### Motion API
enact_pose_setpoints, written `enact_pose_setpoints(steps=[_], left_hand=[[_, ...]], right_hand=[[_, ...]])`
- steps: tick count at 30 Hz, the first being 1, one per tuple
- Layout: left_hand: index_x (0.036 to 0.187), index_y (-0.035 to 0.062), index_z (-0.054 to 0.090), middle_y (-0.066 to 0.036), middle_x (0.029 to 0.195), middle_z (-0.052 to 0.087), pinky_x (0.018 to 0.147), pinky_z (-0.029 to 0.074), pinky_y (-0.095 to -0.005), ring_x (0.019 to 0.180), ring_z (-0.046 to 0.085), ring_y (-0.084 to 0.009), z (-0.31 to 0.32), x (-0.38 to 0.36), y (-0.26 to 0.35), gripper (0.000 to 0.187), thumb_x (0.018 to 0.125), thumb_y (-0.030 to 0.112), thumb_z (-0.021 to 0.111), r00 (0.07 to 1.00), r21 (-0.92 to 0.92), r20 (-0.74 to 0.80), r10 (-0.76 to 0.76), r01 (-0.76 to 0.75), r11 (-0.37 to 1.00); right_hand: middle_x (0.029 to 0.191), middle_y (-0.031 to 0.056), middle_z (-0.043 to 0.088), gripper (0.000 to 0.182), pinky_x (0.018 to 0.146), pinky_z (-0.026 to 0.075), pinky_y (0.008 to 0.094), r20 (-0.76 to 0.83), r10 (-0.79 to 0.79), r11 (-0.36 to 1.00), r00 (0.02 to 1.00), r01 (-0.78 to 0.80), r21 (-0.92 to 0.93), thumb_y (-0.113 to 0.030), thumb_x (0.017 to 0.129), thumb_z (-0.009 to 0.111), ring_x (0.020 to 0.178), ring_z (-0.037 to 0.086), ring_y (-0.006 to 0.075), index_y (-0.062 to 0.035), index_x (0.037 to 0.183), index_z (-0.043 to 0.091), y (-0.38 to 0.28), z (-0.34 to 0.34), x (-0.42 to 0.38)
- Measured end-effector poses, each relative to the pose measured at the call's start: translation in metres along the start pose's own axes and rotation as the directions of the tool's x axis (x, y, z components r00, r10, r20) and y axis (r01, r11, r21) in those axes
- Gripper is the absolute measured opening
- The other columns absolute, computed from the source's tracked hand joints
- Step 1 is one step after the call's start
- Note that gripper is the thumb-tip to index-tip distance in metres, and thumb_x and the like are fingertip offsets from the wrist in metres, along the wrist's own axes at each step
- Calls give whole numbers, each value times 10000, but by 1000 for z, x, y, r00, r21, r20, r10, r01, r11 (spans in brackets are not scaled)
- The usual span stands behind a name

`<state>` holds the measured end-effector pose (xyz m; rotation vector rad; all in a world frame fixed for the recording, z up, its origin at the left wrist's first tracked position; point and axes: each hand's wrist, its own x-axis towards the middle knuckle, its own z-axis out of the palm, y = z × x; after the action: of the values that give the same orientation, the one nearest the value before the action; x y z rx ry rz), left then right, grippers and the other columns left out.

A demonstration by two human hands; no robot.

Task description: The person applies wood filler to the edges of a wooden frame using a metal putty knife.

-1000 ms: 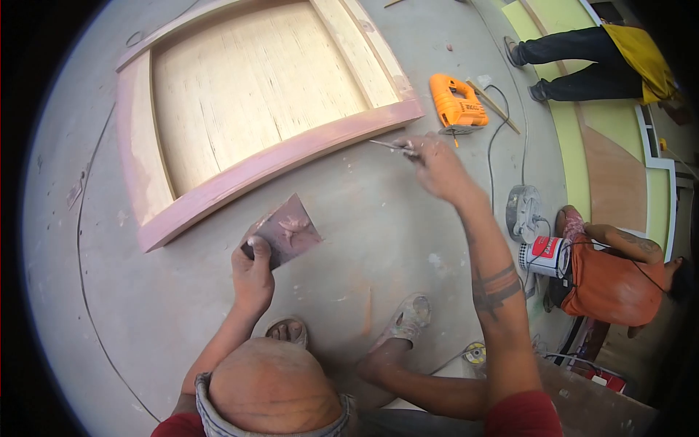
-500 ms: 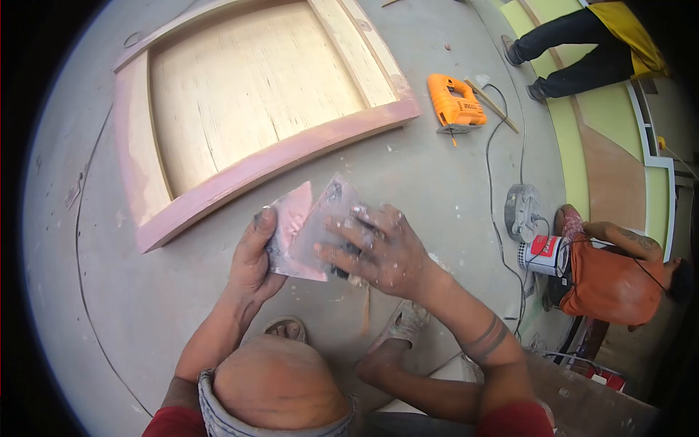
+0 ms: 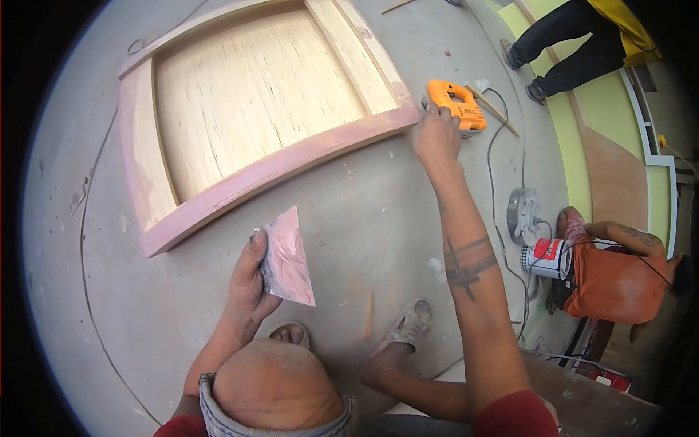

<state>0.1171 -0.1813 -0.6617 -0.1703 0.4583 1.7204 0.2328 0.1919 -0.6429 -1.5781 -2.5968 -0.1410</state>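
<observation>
My left hand (image 3: pixel 250 280) grips a flat plate (image 3: pixel 285 255) smeared with pink putty, thumb at its edge. Farther forward on the right, my right hand (image 3: pixel 438 138) is at the right corner of a wooden panel (image 3: pixel 269 159), its fingers closed round a scraper (image 3: pixel 424 102) seen almost edge-on and partly hidden. Pink putty coats the panel's near rail and left side; its recessed middle is bare, pale wood. Just beyond my right hand lies an orange power tool (image 3: pixel 457 105).
A stick (image 3: pixel 491 109) and cable lie near the tool. At right, a person in an orange shirt (image 3: pixel 615 280) sits by a white bucket (image 3: pixel 546 257) and a grey round object (image 3: pixel 523 216). Another person's legs (image 3: pixel 564 51) show at top right, beside green boards (image 3: pixel 611 138).
My right hand has moved from the putty plate forward and right to the panel's corner, taking the scraper along. My left hand's plate is now uncovered and slightly lower.
</observation>
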Motion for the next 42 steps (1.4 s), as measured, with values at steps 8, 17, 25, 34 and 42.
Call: enact_pose_setpoints(steps=[8,17,25,34,42], left_hand=[[1314,24,571,-127,1243,679,992,542,-407,1128,670,-247,-11,2,-2,458,1058,400,519,997,-49,72,-10,14,999],[1278,61,589,-37,1037,726,683,626,-342,865,728,-167,24,11,-4,373,1063,358,519,987,-231,-105,-126,99,968],[1421,18,487,-144,1317,612,1028,516,-424,1170,626,-251,23,11,5,537,1033,378,576,998,-49,36,-46,48,998],[1317,53,571,-66,1118,715,743,612,-311,874,728,-179,31,2,33,429,1061,392,513,985,-70,9,175,-174,982],[1333,6,546,-115,1186,682,942,566,-393,1065,687,-222,19,-2,14,485,1054,402,529,999,-39,15,32,-32,999]], right_hand=[[1334,146,570,480,1008,492,506,115,-88,995,990,91,-27,-130,885,606,1234,532,383,-82,1361,559,-45,0,-24],[1318,172,579,491,1013,452,473,190,-568,742,801,399,539,-31,873,565,1195,516,427,-77,1362,574,-70,-66,-83],[1376,75,559,542,945,434,464,-355,-834,262,422,870,419,-202,893,601,1199,505,281,-248,1431,547,-68,-78,-179],[1205,90,655,475,913,468,442,119,-779,619,616,785,-16,-46,835,629,1165,579,303,-161,1295,601,-15,-81,-73],[1034,170,717,306,866,526,460,385,-617,720,686,690,-77,-265,966,596,1019,666,342,-81,1201,664,-62,-84,53]])
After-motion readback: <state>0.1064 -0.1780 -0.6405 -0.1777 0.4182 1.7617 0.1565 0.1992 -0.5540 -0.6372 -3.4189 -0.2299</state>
